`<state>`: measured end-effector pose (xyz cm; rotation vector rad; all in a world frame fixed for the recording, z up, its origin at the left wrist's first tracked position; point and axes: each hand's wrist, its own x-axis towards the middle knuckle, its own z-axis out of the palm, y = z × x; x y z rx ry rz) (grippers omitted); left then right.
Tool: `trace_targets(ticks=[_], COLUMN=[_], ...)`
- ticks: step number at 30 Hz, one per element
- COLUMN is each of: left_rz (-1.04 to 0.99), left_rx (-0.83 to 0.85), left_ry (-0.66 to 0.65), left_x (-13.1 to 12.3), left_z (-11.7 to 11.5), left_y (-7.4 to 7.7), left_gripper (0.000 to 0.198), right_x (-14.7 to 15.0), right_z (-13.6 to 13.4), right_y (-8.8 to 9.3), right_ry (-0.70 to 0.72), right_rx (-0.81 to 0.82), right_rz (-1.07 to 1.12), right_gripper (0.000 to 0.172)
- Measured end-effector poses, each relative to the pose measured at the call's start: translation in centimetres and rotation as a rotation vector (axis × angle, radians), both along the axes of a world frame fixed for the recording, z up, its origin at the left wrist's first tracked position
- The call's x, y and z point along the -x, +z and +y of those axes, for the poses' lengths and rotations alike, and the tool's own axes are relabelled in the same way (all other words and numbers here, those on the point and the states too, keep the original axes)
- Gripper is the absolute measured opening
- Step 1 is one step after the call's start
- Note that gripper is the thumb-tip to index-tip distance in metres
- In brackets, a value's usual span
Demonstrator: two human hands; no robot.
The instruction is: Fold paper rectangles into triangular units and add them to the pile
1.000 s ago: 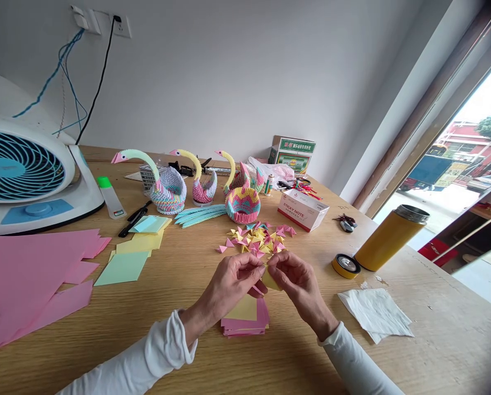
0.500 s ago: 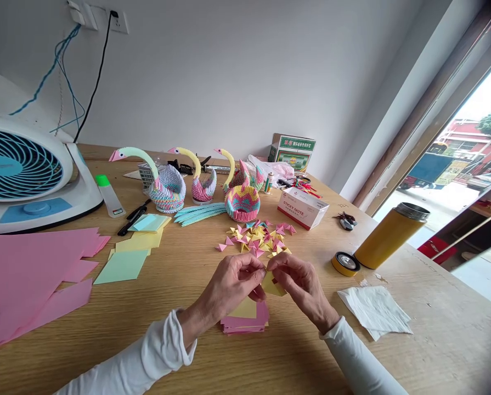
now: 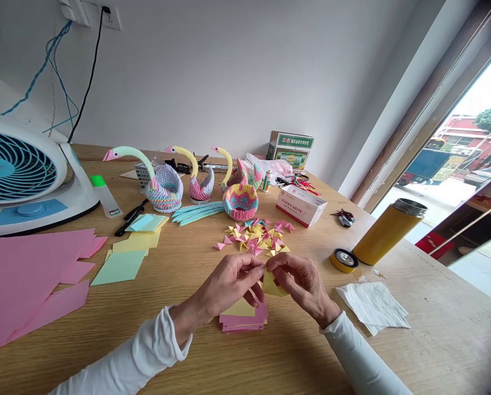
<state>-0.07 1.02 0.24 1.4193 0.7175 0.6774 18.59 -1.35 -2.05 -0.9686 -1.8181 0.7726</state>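
Between my two hands is a small yellow paper slip (image 3: 273, 285), partly hidden by fingers. My left hand (image 3: 232, 282) pinches its upper left edge with thumb and forefinger. Closed on its right side is my right hand (image 3: 303, 285), fingers curled over the paper. Below them lies a stack of pink paper slips (image 3: 243, 323) with a yellow slip (image 3: 242, 308) on top. Just beyond my fingertips, folded paper triangles (image 3: 257, 236) in pink, yellow and blue are scattered on the wooden table (image 3: 179, 307).
Paper swans (image 3: 165, 189) and a round woven-looking paper bowl (image 3: 241, 203) stand behind. A sticky note box (image 3: 300, 206), yellow flask (image 3: 389, 233), its lid (image 3: 344, 260) and a tissue (image 3: 372, 307) are at right. Pink sheets (image 3: 31, 280), green slips (image 3: 119, 267) and a fan (image 3: 27, 175) occupy the left.
The whole view has shifted slightly, so things appear a little further left. My hands keep nearly the same pinch on the yellow slip, which shows slightly more of its face.
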Motion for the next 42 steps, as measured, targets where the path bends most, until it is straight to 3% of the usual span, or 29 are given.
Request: trace_targets(ticks=[7,11,18,23,27,33,38,42], left_rz=[0.023,0.116,0.265,0.26,0.211,0.163,0.149,0.091], left_rx=[-0.085,-0.267,-0.516,-0.47,-0.322,-0.227,-0.278,-0.278], left_ry=[0.036,0.111,0.161,0.166,0.121,0.105,0.202,0.353], left_x=[0.0,0.2,0.1,0.0,0.0,-0.1,-0.1,0.0], left_z=[0.2,0.0,-0.6,-0.4,-0.2,0.0,0.4,0.4], left_y=[-0.5,-0.3,-0.1,-0.5,-0.7,-1.0,-1.4,-0.8], left_gripper=[0.026,0.021,0.02,0.024,0.028,0.03,0.026,0.025], right_x=[0.1,0.5,1.2,1.2,0.9,0.9,1.0,1.0], right_z=[0.1,0.0,0.1,0.2,0.4,0.5,0.4,0.2], right_y=[0.0,0.2,0.5,0.0,-0.3,-0.4,0.1,0.2], right_ry=[0.031,-0.032,-0.094,-0.077,-0.026,-0.017,-0.055,0.014], right_rx=[0.102,0.17,0.106,0.167,0.242,0.237,0.23,0.287], right_rz=[0.093,0.138,0.03,0.048,0.129,0.14,0.198,0.28], right_gripper=[0.011,0.015,0.016,0.018,0.021,0.024,0.026,0.025])
